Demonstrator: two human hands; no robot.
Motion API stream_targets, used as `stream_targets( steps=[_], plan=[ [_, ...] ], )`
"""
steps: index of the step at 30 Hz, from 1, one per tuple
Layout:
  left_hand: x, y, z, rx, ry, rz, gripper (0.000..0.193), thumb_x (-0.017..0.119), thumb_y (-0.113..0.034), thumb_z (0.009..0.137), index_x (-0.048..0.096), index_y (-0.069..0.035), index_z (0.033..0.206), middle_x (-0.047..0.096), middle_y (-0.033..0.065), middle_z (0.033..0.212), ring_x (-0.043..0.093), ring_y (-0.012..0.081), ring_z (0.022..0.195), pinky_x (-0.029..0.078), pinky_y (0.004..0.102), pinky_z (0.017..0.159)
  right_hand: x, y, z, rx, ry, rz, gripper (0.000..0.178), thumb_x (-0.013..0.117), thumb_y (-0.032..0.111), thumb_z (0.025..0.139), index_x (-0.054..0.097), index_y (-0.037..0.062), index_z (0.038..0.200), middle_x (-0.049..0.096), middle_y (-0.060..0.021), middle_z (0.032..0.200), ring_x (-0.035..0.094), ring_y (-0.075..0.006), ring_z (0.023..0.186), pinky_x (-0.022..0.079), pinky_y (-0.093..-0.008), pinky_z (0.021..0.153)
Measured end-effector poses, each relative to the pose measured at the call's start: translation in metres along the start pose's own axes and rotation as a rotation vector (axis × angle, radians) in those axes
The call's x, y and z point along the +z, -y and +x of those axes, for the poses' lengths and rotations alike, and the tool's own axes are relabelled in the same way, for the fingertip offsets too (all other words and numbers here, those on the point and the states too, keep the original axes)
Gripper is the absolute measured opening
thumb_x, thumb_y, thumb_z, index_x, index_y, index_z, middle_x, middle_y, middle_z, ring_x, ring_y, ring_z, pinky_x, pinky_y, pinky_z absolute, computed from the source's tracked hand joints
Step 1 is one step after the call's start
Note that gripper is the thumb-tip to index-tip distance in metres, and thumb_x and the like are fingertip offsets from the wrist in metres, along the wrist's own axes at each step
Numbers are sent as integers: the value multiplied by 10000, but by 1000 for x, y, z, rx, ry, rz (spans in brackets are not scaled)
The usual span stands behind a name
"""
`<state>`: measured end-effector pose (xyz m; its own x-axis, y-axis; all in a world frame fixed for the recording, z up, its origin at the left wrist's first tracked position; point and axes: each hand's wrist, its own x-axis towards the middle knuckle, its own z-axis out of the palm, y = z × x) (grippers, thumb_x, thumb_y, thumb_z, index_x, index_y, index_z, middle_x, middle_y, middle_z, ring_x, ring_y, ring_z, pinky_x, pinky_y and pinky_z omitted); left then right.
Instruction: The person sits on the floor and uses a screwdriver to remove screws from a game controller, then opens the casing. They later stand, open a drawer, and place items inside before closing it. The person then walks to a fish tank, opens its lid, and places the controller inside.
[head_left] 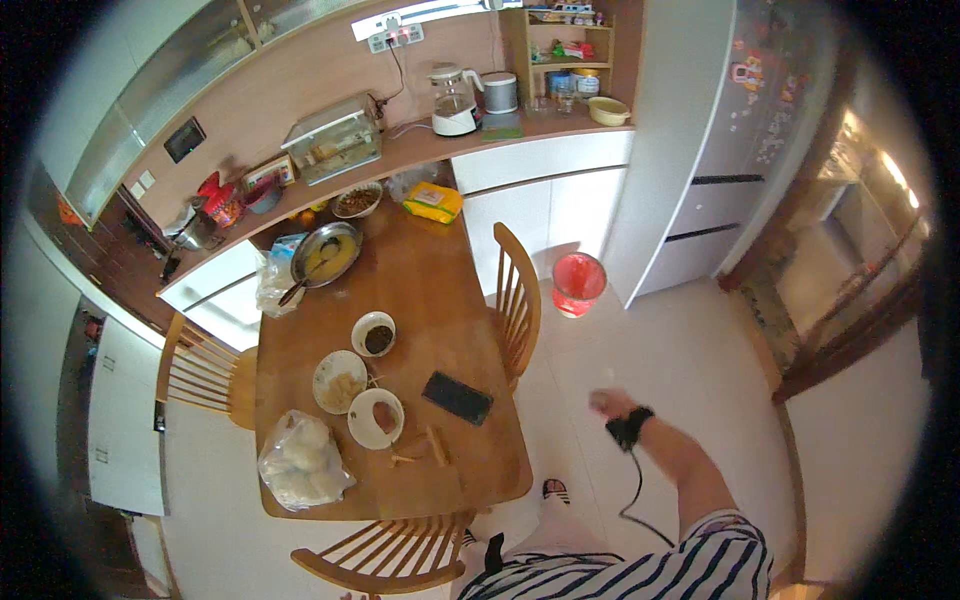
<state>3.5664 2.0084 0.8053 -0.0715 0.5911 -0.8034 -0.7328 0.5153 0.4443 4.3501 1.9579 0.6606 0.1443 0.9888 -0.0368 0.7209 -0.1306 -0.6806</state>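
My right hand [611,403] is held out over the pale floor, to the right of the wooden table [420,300]. It is blurred and its fingers look curled, but I cannot make out whether anything is in them. A black band [628,428] with a cable wraps that wrist. My left hand does not clearly show. Nearest to my right hand on the table lies a dark phone [457,397]. Left of the phone are a white bowl [376,418], a plate of pale food [340,382], and a bowl with dark contents [374,334].
A bag of pale round items [303,463] lies at the table's near left. Farther back sits a metal basin [327,254] of yellow mixture. Wooden chairs [515,300] surround the table; a red bucket [579,285] stands by white cabinets. A grey fridge [715,190] is at right.
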Motion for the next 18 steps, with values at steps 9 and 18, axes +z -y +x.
stream_targets(
  steps=[9,18],
  plan=[
    [-81,47,-57,-401,71,-432,517,629,-289,883,483,12,1277,560,160,1147,532,261,1070,432,408,986,-69,-127,187,706,-149,347,627,775,350,731,555,46,1234,622,-191,1079,599,-342,912,516,-421,822],
    [-93,57,-127,-939,-168,-2539,393,442,-197,949,474,-76,1322,501,63,1342,475,203,1214,355,454,1054,195,-110,-94,249,784,-472,343,633,282,745,633,29,976,653,-226,1047,628,-378,994,509,-430,813]
  ],
)
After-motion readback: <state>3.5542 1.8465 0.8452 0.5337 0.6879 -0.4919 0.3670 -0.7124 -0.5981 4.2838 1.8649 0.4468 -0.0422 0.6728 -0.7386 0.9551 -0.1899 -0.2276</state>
